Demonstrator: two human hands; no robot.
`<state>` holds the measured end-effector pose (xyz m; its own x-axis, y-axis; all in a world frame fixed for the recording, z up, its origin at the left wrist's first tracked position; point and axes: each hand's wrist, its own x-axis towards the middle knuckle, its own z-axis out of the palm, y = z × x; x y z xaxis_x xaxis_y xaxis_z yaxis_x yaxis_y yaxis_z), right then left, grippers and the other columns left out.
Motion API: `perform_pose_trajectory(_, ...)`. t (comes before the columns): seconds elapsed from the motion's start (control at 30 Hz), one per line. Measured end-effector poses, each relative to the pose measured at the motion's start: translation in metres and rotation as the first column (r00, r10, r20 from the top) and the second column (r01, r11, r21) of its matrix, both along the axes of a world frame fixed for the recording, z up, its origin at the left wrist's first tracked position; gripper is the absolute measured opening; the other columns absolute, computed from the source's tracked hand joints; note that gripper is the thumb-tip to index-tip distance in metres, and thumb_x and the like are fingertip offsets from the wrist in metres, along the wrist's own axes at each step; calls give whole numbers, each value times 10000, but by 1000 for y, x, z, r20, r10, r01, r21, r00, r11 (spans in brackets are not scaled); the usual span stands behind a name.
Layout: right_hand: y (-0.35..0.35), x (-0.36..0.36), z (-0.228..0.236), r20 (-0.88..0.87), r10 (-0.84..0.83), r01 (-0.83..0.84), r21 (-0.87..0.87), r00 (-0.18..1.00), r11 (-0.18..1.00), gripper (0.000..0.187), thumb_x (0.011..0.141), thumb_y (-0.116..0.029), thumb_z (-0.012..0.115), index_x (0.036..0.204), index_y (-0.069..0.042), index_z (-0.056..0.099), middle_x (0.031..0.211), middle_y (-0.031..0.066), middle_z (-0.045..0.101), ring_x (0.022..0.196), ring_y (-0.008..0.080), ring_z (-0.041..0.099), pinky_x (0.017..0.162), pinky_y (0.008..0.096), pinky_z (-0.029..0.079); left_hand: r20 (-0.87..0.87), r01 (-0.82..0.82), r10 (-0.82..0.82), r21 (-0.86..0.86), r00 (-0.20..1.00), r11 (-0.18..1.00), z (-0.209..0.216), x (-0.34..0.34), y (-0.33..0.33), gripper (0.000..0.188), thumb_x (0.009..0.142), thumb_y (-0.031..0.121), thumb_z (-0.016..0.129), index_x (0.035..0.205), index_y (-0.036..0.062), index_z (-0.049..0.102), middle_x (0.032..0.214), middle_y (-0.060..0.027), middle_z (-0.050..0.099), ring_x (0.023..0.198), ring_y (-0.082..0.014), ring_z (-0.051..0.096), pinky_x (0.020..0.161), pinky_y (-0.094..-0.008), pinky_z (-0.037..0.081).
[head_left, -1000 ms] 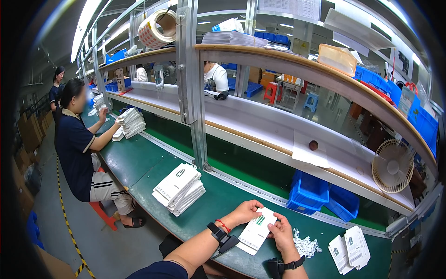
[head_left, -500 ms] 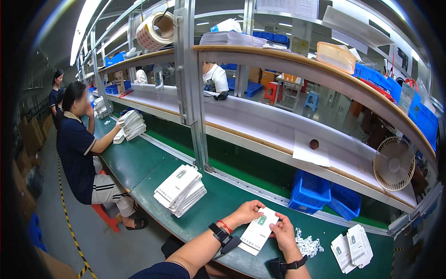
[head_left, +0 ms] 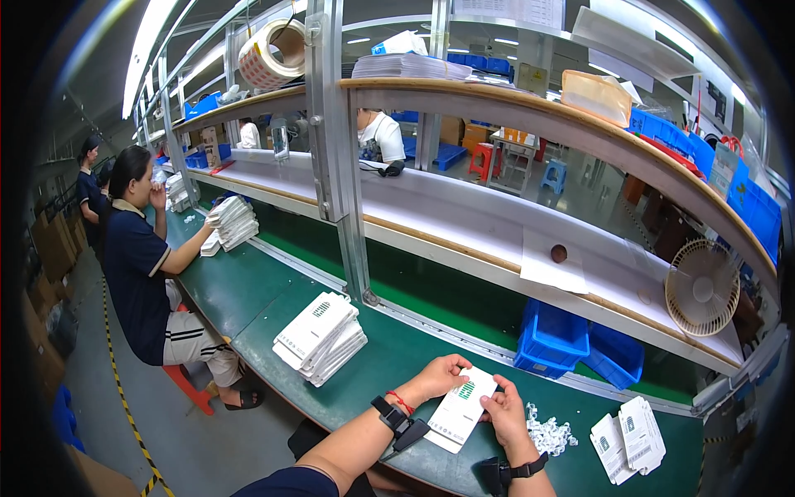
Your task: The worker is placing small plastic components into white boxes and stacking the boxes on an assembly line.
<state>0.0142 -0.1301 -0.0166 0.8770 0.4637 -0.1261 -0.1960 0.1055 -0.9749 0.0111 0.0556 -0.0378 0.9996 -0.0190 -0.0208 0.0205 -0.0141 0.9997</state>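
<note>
A flat white box (head_left: 458,418) with green print lies tilted on the green bench, held between my two hands. My left hand (head_left: 441,377) pinches its upper left edge, thumb on the face. My right hand (head_left: 504,410) grips its upper right edge with thumb and fingers. Beside my right hand lies a heap of small clear plastic pieces (head_left: 550,434). A stack of similar white boxes (head_left: 319,335) stands to the left of my arms. Several more white boxes (head_left: 633,439) lie in a small overlapping pile at the right.
Blue bins (head_left: 553,338) stand at the bench's back edge under the long shelf (head_left: 464,224). A fan (head_left: 702,287) sits at the shelf's right end. A metal post (head_left: 335,166) rises behind the box stack. A seated co-worker (head_left: 137,257) handles another box stack (head_left: 233,222) at the left.
My hands and the white box stay nearly in place. The view has shifted very slightly. At the far left, a standing person has moved a little to the left.
</note>
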Motion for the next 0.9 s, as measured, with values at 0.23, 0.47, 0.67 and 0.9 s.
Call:
perform_pose_trajectory(0.23,2,-4,3,-16,-64,64,6,998,998,621,814,23,520,1331,-20,177,809,97,577,648,145,576,511,259,503,38,-100,106,-142,994,985,3,-1,-2,265,797,-4,581,1041,-14,478,777,-50,581,673,-78,565,549,-196,464)
perform_pose_trajectory(0.47,1,-1,1,-7,4,-4,-3,1000,1000,511,830,-12,519,1267,28,258,927,138,577,737,173,604,536,260,531,-68,-498,511,-368,857,786,21,-3,7,325,806,29,574,1043,7,353,782,-98,567,612,-131,574,391,-212,427)
perform_pose_trajectory(0.67,2,-1,-1,19,23,-23,15,1000,1000,426,838,-71,552,1197,52,359,945,148,581,756,175,607,525,245,521,-125,-531,526,-373,841,760,13,-1,7,391,799,46,591,1074,4,318,794,-103,550,582,-134,560,396,-220,433)
perform_pose_trajectory(0.9,0,1,3,-7,123,-124,-80,992,989,324,856,-165,559,1104,27,473,850,104,606,679,139,600,536,227,496,-178,-515,494,-463,851,721,15,-2,14,337,822,57,561,1060,36,323,827,-116,577,621,-175,593,447,-269,455)
